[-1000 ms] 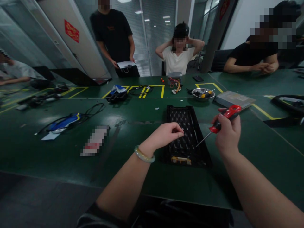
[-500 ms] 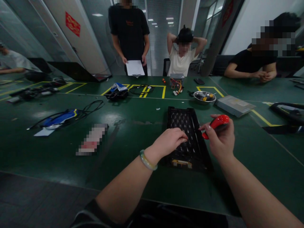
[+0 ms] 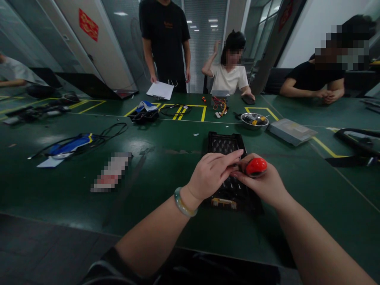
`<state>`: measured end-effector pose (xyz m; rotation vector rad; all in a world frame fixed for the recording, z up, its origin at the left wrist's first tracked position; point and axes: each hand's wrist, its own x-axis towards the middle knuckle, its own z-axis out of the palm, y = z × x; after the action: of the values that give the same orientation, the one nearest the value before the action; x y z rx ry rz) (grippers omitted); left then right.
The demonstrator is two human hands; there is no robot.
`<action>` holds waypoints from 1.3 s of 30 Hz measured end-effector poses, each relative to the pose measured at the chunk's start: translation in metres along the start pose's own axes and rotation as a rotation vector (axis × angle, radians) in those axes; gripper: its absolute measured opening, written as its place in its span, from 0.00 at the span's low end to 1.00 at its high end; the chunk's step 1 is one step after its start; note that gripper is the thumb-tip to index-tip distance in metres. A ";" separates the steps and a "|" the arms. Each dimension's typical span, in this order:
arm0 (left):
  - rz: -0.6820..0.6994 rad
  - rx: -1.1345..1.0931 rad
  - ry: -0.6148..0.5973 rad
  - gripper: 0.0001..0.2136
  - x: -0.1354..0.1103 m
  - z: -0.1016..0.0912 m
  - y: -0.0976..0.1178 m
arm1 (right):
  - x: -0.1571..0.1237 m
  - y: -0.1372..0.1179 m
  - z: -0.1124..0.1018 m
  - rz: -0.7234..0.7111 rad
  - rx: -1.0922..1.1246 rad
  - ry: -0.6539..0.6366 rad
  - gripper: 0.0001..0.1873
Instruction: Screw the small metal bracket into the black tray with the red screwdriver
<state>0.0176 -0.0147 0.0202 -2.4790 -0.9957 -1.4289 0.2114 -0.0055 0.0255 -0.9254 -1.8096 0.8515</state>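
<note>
We count two bare hands, the left hand (image 3: 209, 176) and the right hand (image 3: 265, 180), close together right of the frame's centre. We also count one screwdriver with a rounded red handle (image 3: 257, 166) and one black rectangular casing with a studded inside (image 3: 225, 136), which lies below the hands on the dark green table (image 3: 160, 174). Four other people sit or stand at the table's far side and left end.

The right hand is wrapped around the red handle, its fingertips beside those of the left. The left hand has its forefinger stretched out and its other fingers bent; we cannot tell whether it pinches anything. Both hands block our view of the casing's middle, and the screwdriver's shaft is hidden. A flat slab (image 3: 111, 172) left of centre is pixelated.

Beyond the casing, at upper right, we see one round silver metal bowl (image 3: 253, 126) holding black-and-yellow items, and beside it one flat grey metal box (image 3: 292, 131). One blue strip (image 3: 71, 144) with black cables lies at left.
</note>
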 end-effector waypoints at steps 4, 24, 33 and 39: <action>0.040 0.038 -0.007 0.22 -0.001 0.003 0.001 | 0.001 -0.001 -0.001 -0.012 0.026 -0.002 0.14; 0.031 -0.058 0.000 0.19 -0.004 0.004 -0.002 | 0.004 -0.004 -0.012 -0.022 0.060 -0.069 0.07; -0.035 -0.134 -0.057 0.09 -0.002 0.003 -0.006 | 0.003 -0.004 -0.014 0.029 0.062 -0.078 0.07; -0.044 -0.137 -0.058 0.08 -0.004 0.005 -0.006 | 0.003 -0.008 -0.016 0.040 0.044 -0.091 0.05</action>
<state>0.0168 -0.0102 0.0133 -2.6247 -1.0013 -1.4946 0.2234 -0.0042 0.0386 -0.9098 -1.8478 0.9688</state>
